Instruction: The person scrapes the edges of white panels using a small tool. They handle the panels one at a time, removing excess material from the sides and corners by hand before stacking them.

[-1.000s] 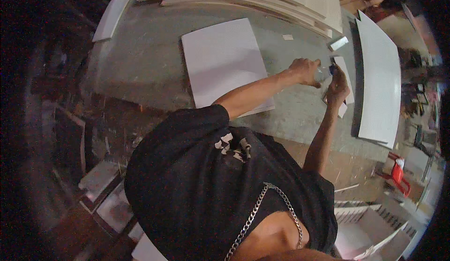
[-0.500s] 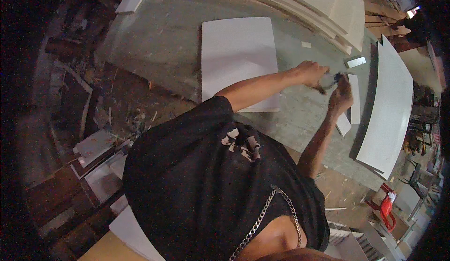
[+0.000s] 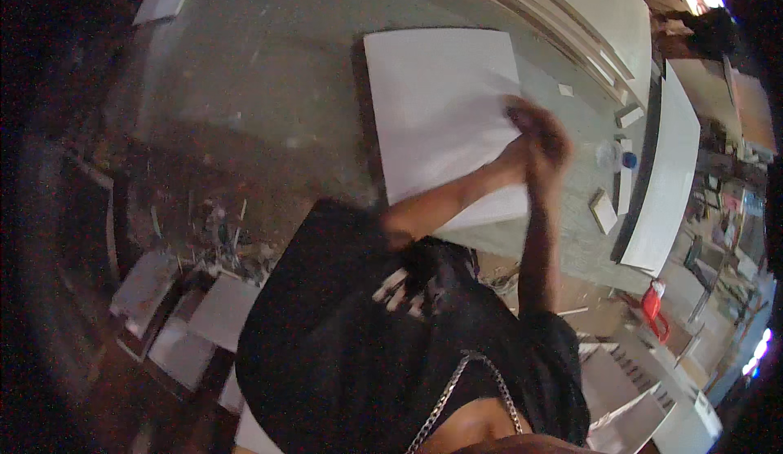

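My left hand [image 3: 522, 157] and my right hand [image 3: 552, 137] meet over the right edge of a white rectangular panel [image 3: 436, 103]. They overlap and are smeared by motion, so their fingers and anything between them cannot be made out. To the right of the hands, a small clear bottle [image 3: 606, 155] with a blue cap [image 3: 629, 160] is by a narrow white strip [image 3: 625, 186]. A short pale block [image 3: 603, 211] lies just nearer to me than the bottle.
Long pale boards [image 3: 587, 13] are stacked at the far right of the greenish work surface [image 3: 277, 79]. A long white panel [image 3: 670, 177] runs along its right side. Beyond it is a red object [image 3: 653, 307]. Offcuts [image 3: 183, 332] lie at the lower left.
The clear bottle has left my hands and now rests by the white strip. Both hands have come together, nearer the large panel. The whole view has shifted.
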A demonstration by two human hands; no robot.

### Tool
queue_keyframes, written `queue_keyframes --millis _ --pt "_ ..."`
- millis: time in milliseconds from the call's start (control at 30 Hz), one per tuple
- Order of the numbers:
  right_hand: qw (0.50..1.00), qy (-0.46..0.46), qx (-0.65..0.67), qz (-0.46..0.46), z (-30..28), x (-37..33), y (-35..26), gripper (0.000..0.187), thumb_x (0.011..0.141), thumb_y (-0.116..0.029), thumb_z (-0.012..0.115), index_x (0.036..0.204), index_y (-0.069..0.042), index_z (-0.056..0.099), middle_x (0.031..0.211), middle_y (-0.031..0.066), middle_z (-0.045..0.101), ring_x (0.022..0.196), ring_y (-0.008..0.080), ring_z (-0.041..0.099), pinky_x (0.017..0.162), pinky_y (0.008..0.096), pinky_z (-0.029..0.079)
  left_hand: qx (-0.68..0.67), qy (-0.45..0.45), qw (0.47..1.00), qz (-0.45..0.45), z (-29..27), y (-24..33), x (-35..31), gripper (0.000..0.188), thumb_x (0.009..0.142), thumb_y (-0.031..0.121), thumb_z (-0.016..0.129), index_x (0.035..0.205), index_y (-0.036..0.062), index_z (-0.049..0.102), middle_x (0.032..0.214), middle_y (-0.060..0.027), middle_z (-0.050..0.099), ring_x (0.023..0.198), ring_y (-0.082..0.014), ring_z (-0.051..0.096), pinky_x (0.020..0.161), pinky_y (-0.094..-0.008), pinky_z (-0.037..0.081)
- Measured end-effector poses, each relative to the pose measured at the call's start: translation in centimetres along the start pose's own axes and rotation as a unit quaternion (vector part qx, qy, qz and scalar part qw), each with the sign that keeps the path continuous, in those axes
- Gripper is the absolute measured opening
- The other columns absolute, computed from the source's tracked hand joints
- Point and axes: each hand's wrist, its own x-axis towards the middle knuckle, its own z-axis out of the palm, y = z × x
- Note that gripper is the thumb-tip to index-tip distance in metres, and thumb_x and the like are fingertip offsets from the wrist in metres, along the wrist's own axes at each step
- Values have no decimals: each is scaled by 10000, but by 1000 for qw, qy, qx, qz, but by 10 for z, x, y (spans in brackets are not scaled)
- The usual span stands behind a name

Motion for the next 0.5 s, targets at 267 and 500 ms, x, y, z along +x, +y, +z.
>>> queue_keyframes --millis 267,500 --pt "907 -115 -330 -236 217 102 148 349 817 23 632 1144 -87 678 1185 74 667 1154 246 612 920 322 525 169 114 972 -112 -189 -58 -170 306 842 203 684 1111 60 660 1215 -108 615 1212 -324 516 1065 -465 381" --pt "883 -216 -389 -151 209 69 135 451 881 -64 554 1332 -63 540 1425 117 487 1358 313 407 1160 473 267 249 4 968 -27 -206 -82 -183 373 896 236 626 1241 94 611 1233 -106 614 1227 -311 521 1081 -456 375"
